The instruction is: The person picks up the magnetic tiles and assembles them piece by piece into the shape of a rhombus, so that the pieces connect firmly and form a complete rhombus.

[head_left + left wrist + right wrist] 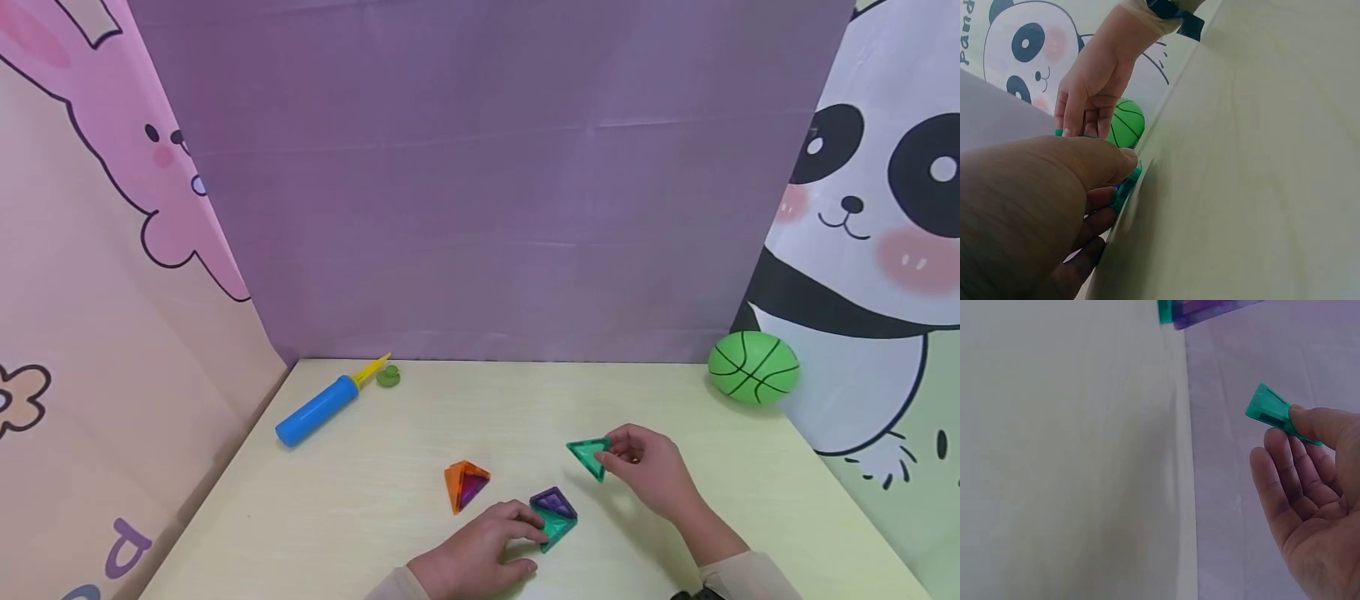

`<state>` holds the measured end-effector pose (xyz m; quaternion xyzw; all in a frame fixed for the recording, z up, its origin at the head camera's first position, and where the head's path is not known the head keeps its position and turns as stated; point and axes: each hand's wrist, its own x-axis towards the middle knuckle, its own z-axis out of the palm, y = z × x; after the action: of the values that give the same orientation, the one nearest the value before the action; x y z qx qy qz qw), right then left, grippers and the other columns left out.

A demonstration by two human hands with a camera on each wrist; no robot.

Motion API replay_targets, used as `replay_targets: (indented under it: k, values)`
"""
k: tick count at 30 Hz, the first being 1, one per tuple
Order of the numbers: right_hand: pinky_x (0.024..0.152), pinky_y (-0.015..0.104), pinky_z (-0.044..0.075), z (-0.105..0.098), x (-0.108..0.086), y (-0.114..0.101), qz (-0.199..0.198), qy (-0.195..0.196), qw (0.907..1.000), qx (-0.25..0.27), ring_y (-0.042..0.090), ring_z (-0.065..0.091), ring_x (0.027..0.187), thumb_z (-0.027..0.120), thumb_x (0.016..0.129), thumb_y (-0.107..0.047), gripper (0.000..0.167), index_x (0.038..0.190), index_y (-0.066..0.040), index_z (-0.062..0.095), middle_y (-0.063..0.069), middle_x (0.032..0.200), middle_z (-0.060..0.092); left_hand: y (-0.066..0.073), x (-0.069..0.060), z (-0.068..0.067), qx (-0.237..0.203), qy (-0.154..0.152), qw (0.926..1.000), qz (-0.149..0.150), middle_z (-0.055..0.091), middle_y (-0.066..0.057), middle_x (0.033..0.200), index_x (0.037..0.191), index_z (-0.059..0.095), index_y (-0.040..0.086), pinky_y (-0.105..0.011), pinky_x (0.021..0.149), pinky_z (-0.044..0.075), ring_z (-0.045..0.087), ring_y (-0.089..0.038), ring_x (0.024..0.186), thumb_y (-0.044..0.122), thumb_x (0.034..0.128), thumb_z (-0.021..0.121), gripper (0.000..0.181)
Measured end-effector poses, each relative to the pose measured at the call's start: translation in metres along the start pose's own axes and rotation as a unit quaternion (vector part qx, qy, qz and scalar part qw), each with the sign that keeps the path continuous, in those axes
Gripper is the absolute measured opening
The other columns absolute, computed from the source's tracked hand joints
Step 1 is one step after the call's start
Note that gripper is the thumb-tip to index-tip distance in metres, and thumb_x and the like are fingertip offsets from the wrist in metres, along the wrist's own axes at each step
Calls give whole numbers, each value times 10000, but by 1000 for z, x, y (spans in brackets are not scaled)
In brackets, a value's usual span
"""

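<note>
My right hand [651,468] pinches a green triangular magnetic tile [588,455] between thumb and fingers, raised over the table. In the right wrist view this green tile [1269,406] sticks out past the fingertips. My left hand [487,546] is low over the table, its fingertips touching a joined piece of green tile [557,528] and purple tile [553,501]. The thumb lies apart from that piece in the head view. In the left wrist view, thumb and fingers partly hide the green tile [1124,190]. Left of them sits another joined piece, orange and magenta [467,484].
A blue pump [318,411] with a yellow nozzle lies at the back left, next to a small green object [388,377]. At the back right corner rests a green ball [753,367] with black lines. A purple sheet [495,183] closes off the table's far edge.
</note>
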<state>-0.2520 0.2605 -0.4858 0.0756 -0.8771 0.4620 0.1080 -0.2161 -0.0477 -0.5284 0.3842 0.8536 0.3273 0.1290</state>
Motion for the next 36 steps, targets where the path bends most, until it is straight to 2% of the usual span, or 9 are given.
replay_targets:
  k: [9,14,18,25,36]
  values:
    - [654,280,559,-6,-16,-11,-72,63,9994,320,178,664,769,828,924,-179,211,1079,-76,729,27,895,741,-2,-1,1,20,1,10000,33,530,194,1416,1346,712,306,-303,1074,485,486,-20,1288,350,1003,729,346]
    - [725,285,596,-13,-25,-21,-134,-52,9972,731,236,711,828,830,922,-181,242,1115,-74,732,60,951,753,-1,-1,-2,72,-59,10000,16,533,189,1419,1356,703,297,-298,1077,482,490,-24,1292,350,1007,725,354]
    - [729,291,602,-14,-30,-24,-209,-184,9949,968,270,725,838,828,919,-156,246,1131,-71,738,65,956,758,0,-1,-1,94,-61,9999,-9,532,194,1416,1363,699,292,-299,1077,483,491,-23,1292,354,1005,726,364]
    - [654,302,582,-8,-31,-18,-464,-406,9936,950,241,704,760,835,905,-139,189,1074,-98,760,34,928,773,-2,0,1,-34,-1,10000,-90,531,218,1397,1359,705,301,-304,1075,486,494,-10,1272,358,1001,733,364]
    - [683,292,582,-2,-32,-14,-720,-938,9898,795,187,693,811,821,914,-124,84,980,-157,781,42,935,750,-3,0,2,77,28,10000,-33,516,218,1412,1360,705,289,-316,1086,478,484,-11,1280,358,1001,732,367]
